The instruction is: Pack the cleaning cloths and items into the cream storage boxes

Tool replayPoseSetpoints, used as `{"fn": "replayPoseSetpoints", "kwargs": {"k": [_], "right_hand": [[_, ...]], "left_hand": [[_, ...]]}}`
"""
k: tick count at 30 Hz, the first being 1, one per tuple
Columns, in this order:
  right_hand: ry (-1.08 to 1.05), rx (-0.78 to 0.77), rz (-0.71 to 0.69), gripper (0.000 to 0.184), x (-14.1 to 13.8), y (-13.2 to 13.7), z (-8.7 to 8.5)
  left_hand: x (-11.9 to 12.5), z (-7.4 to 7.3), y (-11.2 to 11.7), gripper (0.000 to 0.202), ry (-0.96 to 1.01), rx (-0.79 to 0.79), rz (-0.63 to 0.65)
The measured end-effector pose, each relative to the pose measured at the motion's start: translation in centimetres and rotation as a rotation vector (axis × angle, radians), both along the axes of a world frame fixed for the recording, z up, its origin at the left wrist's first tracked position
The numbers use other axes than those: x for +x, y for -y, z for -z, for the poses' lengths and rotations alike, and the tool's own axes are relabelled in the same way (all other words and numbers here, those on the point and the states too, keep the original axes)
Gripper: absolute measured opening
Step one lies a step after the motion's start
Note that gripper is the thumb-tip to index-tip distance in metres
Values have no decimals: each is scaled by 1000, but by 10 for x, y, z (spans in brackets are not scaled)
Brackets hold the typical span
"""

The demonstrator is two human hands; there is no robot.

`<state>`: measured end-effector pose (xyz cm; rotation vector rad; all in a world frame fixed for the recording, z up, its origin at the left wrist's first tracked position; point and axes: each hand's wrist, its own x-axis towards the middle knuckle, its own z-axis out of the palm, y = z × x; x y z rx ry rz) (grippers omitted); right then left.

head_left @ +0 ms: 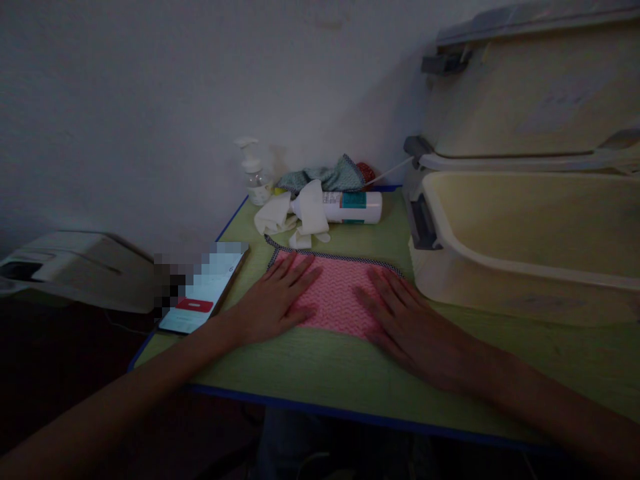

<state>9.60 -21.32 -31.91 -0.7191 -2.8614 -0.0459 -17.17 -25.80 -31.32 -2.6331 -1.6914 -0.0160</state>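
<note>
A pink textured cleaning cloth [337,300] with a dark checked border lies flat on the green table [300,373]. At its far left corner a hanging loop of the same border sticks out. My left hand [275,297] rests on the cloth's left side, fingers spread and stretched forward. On the right side lies my right hand [407,320], its fingers stretched out flat over the cloth's edge. Neither hand grips anything.
Behind the cloth lie a white bottle [367,207], crumpled white gloves or cloths [314,207] and a grey-blue cloth [320,179]. A pump bottle [257,180] stands by the wall. A phone [203,297] is left; an open-lidded bin [450,273] stands right.
</note>
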Motion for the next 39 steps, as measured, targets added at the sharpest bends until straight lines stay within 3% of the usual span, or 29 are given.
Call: {"fn": "replayPoseSetpoints", "kwargs": {"k": [4, 7, 12, 16, 22, 29, 34, 39], "right_hand": [[10, -58, -17, 56, 5, -5, -3], [24, -93, -58, 56, 5, -5, -17], [-42, -44, -86, 46, -26, -2, -37], [-66, -57, -106, 51, -55, -8, -20], [-44, -37, -93, 52, -54, -15, 6], [25, -34, -67, 58, -42, -11, -1], [54, -66, -52, 71, -39, -11, -4], [67, -67, -54, 70, -37, -11, -3]], "left_hand": [[-1, 0, 0, 64, 14, -5, -6], [-1, -3, -1, 65, 16, -44, -5], [16, -18, -5, 61, 54, -35, 7], [39, -15, -10, 46, 121, -39, 149], [42, 4, -9, 53, 77, -13, 92], [33, -1, -6, 73, 73, -27, 31], [24, 1, -9, 85, 28, -39, 53], [19, 1, -9, 89, 21, -35, 61]]}}
